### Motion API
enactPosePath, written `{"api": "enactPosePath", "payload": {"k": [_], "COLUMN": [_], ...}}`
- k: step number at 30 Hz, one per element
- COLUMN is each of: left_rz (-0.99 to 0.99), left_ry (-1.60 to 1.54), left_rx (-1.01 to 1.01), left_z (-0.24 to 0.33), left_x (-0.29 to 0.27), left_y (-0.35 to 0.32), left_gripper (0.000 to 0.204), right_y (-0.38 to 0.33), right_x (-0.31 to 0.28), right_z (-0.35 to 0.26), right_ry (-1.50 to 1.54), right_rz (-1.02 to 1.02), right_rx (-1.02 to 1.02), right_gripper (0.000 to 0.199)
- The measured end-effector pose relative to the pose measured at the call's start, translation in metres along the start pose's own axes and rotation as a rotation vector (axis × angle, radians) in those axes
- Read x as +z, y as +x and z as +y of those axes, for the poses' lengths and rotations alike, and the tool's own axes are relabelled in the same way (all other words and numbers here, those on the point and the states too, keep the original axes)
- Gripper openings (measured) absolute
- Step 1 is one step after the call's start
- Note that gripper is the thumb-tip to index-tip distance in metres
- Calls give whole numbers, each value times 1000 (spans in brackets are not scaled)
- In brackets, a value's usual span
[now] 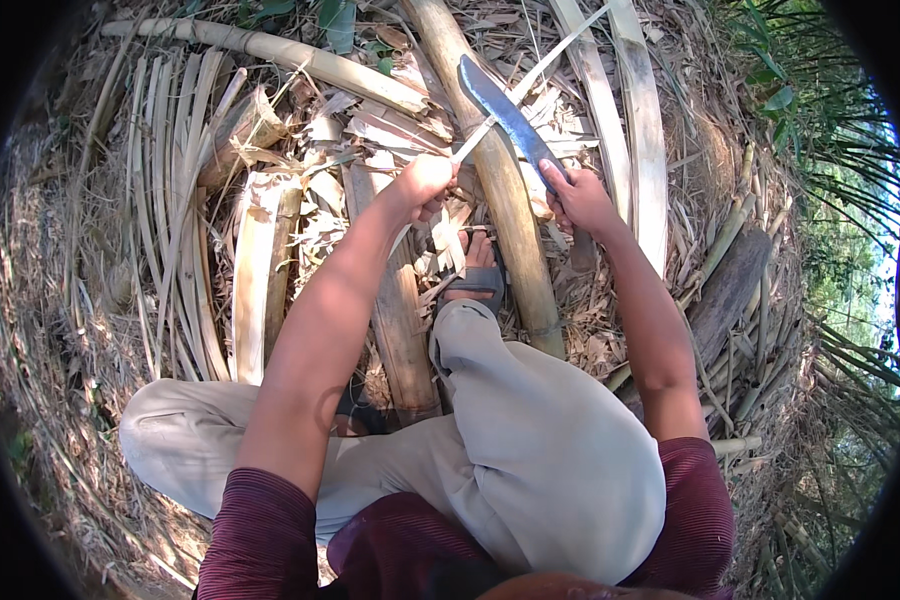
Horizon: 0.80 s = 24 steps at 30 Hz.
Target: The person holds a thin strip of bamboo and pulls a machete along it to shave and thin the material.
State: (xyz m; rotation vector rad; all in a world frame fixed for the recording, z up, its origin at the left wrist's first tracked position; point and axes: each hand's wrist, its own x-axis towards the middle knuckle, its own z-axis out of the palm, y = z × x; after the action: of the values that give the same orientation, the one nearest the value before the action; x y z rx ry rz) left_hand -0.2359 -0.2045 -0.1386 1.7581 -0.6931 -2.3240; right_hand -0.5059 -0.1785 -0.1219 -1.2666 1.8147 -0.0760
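Observation:
My left hand [427, 187] is closed round the near end of a thin bamboo strip [473, 140]. The strip runs up and to the right, across a long bamboo pole [510, 200], and passes behind the blade of a machete [507, 115]. My right hand [578, 198] grips the machete by its handle, which shows below the fist. Its dark, broad blade points up and to the left over the pole, with a paler edge along one side. Whether blade and strip touch I cannot tell.
Long split bamboo strips [642, 130] lie at the upper right, and a bundle of narrow slats [175, 190] at the left. A cut bamboo piece [260, 270] and another bamboo length [402, 320] lie near my sandalled foot [478, 280]. Shavings cover the ground; greenery [840, 190] stands at right.

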Motion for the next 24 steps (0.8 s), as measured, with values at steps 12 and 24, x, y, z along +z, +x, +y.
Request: {"api": "enactPosePath", "payload": {"k": [12,24], "left_rz": [-72,-28], "left_ry": [47,-31], "left_rx": [-116,-20], "left_z": [-7,-19], "left_x": [-10,-5], "left_y": [7,5], "left_gripper": [45,35], "right_y": [-1,-15], "right_x": [20,3], "right_z": [-4,-21], "right_ry": [-70,360], "right_rz": [171,254], "right_rx": [-308,-232], "right_gripper": [52,50]}}
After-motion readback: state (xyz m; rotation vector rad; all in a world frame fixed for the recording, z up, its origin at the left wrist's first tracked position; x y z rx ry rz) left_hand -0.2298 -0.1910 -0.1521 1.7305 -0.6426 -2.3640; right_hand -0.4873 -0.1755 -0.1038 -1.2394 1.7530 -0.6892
